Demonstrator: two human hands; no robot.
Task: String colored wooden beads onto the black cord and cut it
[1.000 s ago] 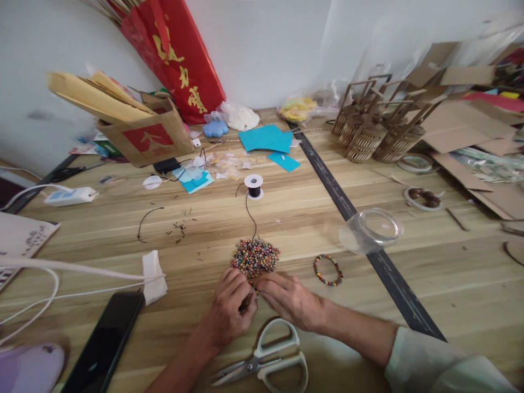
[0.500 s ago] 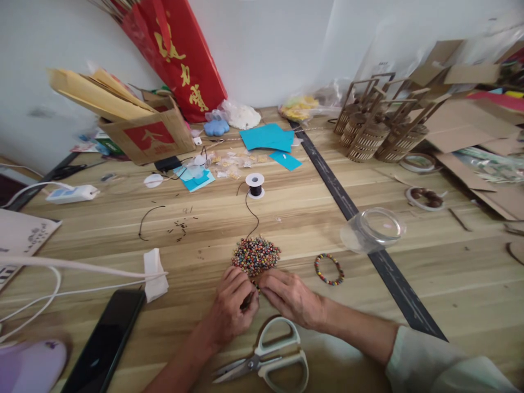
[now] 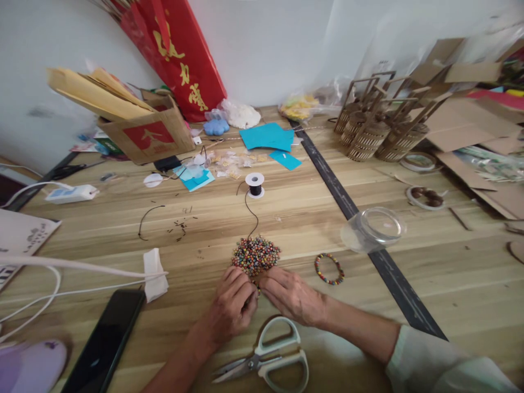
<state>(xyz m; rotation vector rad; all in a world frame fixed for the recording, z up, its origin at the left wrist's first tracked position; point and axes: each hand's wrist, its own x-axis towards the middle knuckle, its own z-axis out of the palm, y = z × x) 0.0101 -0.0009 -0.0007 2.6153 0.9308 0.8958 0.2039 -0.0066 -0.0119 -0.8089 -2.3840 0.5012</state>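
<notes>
A heap of small multicoloured beads lies on the wooden table. My left hand and my right hand meet just below the heap, fingertips pinched together. A thin dark cord runs from a small white spool down through the heap to my fingers. What the fingertips pinch is too small to make out. White-handled scissors lie right under my wrists.
A finished bead bracelet and a clear plastic tub lie to the right, by a dark strip. A black phone, white cables and folded tissue are at left. Cardboard, wooden baskets and a red bag crowd the back.
My hands have shifted only slightly at the edge of the bead heap; the fingers keep working close together. Nothing else has moved.
</notes>
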